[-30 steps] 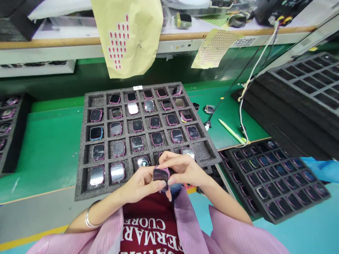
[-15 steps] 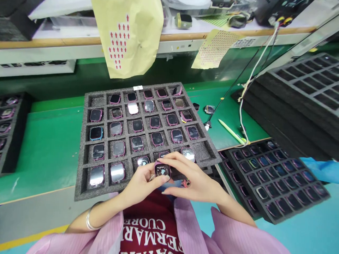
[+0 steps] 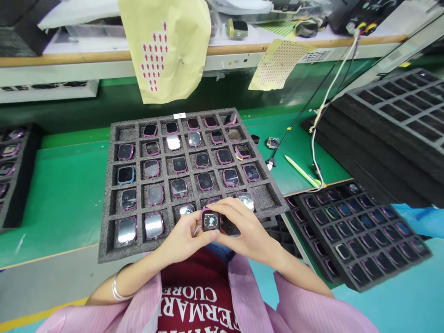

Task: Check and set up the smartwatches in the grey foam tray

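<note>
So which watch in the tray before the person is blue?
The watch in the leftmost column of the gray foam tray, third compartment from the back: it is blue-cased, while the neighbouring watches look purple-cased.

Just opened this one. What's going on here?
A person holds a purple-framed watch in the left hand, its screen lit and facing up. The right hand has its fingers at the watch's edge; whether they grip it is hard to tell. Beyond the hands, a grey foam tray holds rows of watches, mostly purple-framed, plus a blue-framed one.
</note>
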